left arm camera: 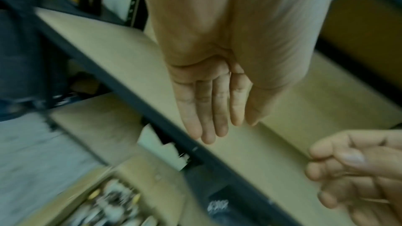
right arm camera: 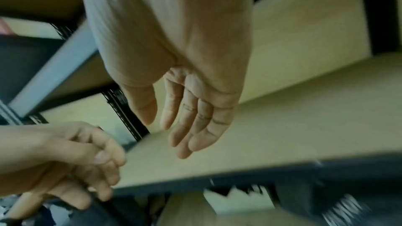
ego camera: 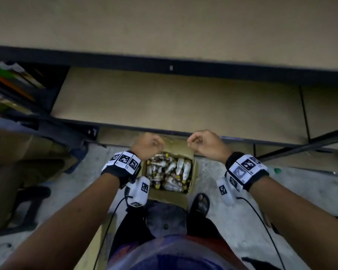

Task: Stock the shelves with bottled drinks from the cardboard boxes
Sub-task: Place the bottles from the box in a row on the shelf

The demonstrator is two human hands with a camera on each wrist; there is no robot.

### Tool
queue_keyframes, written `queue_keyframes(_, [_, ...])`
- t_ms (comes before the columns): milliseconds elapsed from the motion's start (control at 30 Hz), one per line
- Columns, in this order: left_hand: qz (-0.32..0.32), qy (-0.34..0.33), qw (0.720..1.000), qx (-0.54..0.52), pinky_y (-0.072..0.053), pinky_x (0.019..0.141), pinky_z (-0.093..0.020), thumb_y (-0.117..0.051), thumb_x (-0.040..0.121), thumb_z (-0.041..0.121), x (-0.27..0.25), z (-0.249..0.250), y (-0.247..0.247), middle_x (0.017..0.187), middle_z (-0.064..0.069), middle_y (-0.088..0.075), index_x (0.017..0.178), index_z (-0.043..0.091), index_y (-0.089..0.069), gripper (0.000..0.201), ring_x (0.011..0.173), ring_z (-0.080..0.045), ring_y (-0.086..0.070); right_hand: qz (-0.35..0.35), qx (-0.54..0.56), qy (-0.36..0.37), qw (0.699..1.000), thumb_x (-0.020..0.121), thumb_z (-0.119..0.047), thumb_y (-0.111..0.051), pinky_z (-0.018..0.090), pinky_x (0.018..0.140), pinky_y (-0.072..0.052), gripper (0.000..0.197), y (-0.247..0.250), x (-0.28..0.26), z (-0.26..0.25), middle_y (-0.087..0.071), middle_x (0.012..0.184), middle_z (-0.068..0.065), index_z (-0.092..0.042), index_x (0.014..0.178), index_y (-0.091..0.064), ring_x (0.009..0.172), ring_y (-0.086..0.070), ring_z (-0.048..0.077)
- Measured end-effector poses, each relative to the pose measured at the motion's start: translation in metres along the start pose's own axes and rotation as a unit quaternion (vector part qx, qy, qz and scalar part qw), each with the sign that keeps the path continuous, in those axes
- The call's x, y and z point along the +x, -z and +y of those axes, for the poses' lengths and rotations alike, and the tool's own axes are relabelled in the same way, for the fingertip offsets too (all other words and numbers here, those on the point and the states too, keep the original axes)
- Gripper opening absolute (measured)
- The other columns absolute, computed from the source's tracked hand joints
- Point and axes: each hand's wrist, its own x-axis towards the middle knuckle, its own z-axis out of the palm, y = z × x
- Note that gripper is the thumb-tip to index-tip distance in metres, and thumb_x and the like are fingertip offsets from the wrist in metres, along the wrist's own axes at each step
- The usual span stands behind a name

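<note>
An open cardboard box (ego camera: 194, 168) stands on the floor in front of the shelving, packed with several bottled drinks (ego camera: 170, 170) lying on their sides, white-labelled with yellow caps. My left hand (ego camera: 147, 144) and right hand (ego camera: 205, 143) hover side by side above the box's far edge, wrists bent down, holding nothing. In the left wrist view the left hand's fingers (left arm camera: 208, 118) hang straight and empty over the shelf board. The right hand's fingers (right arm camera: 189, 126) hang relaxed and empty too. The bare lower shelf (ego camera: 174, 106) lies just beyond both hands.
A bare upper shelf (ego camera: 164, 26) with a dark front rail overhangs the lower one. Books or packs (ego camera: 10, 78) fill the shelf at the left. Another person's leg and black shoe (ego camera: 33, 191) are at the left. My sandalled foot (ego camera: 201, 203) stands beside the box.
</note>
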Motion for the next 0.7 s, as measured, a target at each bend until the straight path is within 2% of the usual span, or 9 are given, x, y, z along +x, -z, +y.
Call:
queue_keyframes(100, [-0.025, 0.057, 0.998, 0.011, -0.053, 0.084, -0.031, -0.059, 0.092, 0.012, 0.002, -0.053, -0.023, 0.099, -0.01, -0.072, 0.1, 0.004, -0.072, 0.018, 0.092, -0.023, -0.067, -0.03, -0.004, -0.077, 0.997, 0.093, -0.014, -0.059, 0.029, 0.073, -0.047, 0.01, -0.036, 0.008, 0.043, -0.064, 0.079, -0.008, -0.012, 0.091, -0.068, 0.074, -0.061, 0.009])
queue_keyframes(167, [-0.038, 0.099, 0.994, 0.026, -0.055, 0.082, -0.032, -0.057, 0.091, 0.011, 0.009, -0.09, -0.033, 0.093, -0.009, -0.071, 0.1, 0.006, -0.073, 0.018, 0.083, -0.022, -0.066, -0.035, 0.002, -0.134, 0.99, 0.093, -0.012, -0.057, 0.03, 0.072, -0.049, 0.014, -0.061, 0.014, 0.068, -0.064, 0.077, -0.005, -0.009, 0.088, -0.07, 0.072, -0.059, 0.01])
queue_keyframes(267, [-0.08, 0.164, 0.983, -0.011, -0.054, 0.074, -0.037, -0.058, 0.091, 0.008, 0.025, -0.147, -0.047, 0.081, -0.015, -0.065, 0.095, -0.004, -0.069, 0.017, 0.073, -0.025, -0.061, -0.02, 0.042, -0.213, 0.976, 0.091, -0.006, -0.059, 0.025, 0.064, -0.049, 0.018, -0.101, 0.029, 0.108, -0.066, 0.079, 0.004, -0.012, 0.077, -0.067, 0.071, -0.061, 0.017])
queue_keyframes(333, [-0.101, 0.205, 0.972, -0.048, -0.054, 0.067, -0.035, -0.061, 0.09, 0.01, 0.034, -0.192, -0.059, 0.08, -0.016, -0.066, 0.095, -0.004, -0.068, 0.016, 0.07, -0.028, -0.062, 0.002, 0.108, -0.274, 0.956, 0.091, -0.006, -0.062, 0.022, 0.057, -0.049, 0.01, -0.131, 0.043, 0.136, -0.066, 0.086, 0.014, -0.009, 0.083, -0.067, 0.067, -0.062, 0.021])
queue_keyframes(400, [-0.108, 0.239, 0.962, -0.076, -0.055, 0.062, -0.032, -0.061, 0.089, 0.01, 0.047, -0.237, -0.075, 0.08, -0.018, -0.067, 0.098, -0.002, -0.069, 0.017, 0.067, -0.029, -0.064, 0.034, 0.18, -0.33, 0.926, 0.09, -0.008, -0.064, 0.026, 0.061, -0.052, 0.004, -0.161, 0.056, 0.162, -0.066, 0.088, 0.016, -0.007, 0.092, -0.067, 0.068, -0.064, 0.025])
queue_keyframes(467, [-0.108, 0.272, 0.949, -0.115, -0.054, 0.061, -0.031, -0.057, 0.09, 0.008, 0.063, -0.276, -0.094, 0.081, -0.02, -0.064, 0.094, 0.0, -0.067, 0.014, 0.067, -0.027, -0.063, 0.061, 0.218, -0.374, 0.9, 0.09, -0.01, -0.064, 0.032, 0.071, -0.055, 0.009, -0.192, 0.072, 0.19, -0.067, 0.089, 0.013, -0.008, 0.098, -0.066, 0.076, -0.068, 0.026])
queue_keyframes(533, [-0.118, 0.293, 0.934, -0.166, -0.052, 0.064, -0.033, -0.055, 0.092, 0.007, 0.081, -0.306, -0.115, 0.084, -0.022, -0.058, 0.093, 0.006, -0.059, 0.005, 0.07, -0.027, -0.058, 0.07, 0.245, -0.415, 0.873, 0.091, -0.012, -0.062, 0.035, 0.078, -0.056, 0.011, -0.224, 0.09, 0.222, -0.067, 0.094, 0.012, -0.007, 0.101, -0.064, 0.086, -0.069, 0.028])
queue_keyframes(633, [-0.132, 0.327, 0.912, -0.211, -0.055, 0.085, -0.04, -0.057, 0.094, 0.009, 0.117, -0.35, -0.149, 0.096, -0.027, -0.064, 0.104, 0.002, -0.062, 0.013, 0.089, -0.035, -0.066, 0.058, 0.273, -0.468, 0.838, 0.094, -0.016, -0.059, 0.032, 0.068, -0.053, 0.014, -0.269, 0.117, 0.273, -0.067, 0.109, 0.015, -0.007, 0.105, -0.063, 0.093, -0.067, 0.028])
queue_keyframes(700, [-0.119, 0.37, 0.875, -0.29, -0.052, 0.093, -0.042, -0.056, 0.095, 0.009, 0.141, -0.372, -0.168, 0.111, -0.028, -0.062, 0.113, -0.003, -0.058, 0.022, 0.104, -0.038, -0.063, 0.037, 0.25, -0.484, 0.838, 0.096, -0.014, -0.057, 0.032, 0.069, -0.054, 0.016, -0.293, 0.134, 0.303, -0.066, 0.114, 0.017, -0.005, 0.107, -0.062, 0.091, -0.067, 0.026])
